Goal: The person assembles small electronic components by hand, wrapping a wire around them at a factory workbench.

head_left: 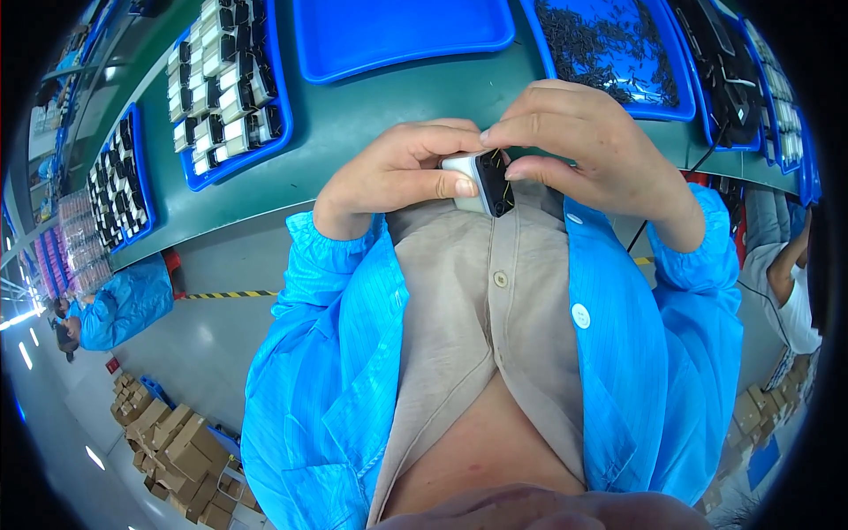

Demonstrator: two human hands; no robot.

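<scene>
My left hand [402, 168] is closed around a small white box-shaped housing [465, 188] with a black end face. Fine yellowish wires [503, 181] show on that black face, which is turned to the right. My right hand [587, 146] is bent over the black end, its index fingertip at the upper edge and its thumb beside the wires. Whatever its fingertips hold is too small to make out. The housing is held in front of my shirt, at the near edge of the green table [389, 102].
Left on the table stands a blue tray [287, 132] of stacked white-and-black housings, with a smaller such tray [146, 199] beyond. A bare blue tray [406, 40] lies ahead. Small black strips fill a blue tray [685, 110] at right. A black cable [707, 157] hangs over the edge.
</scene>
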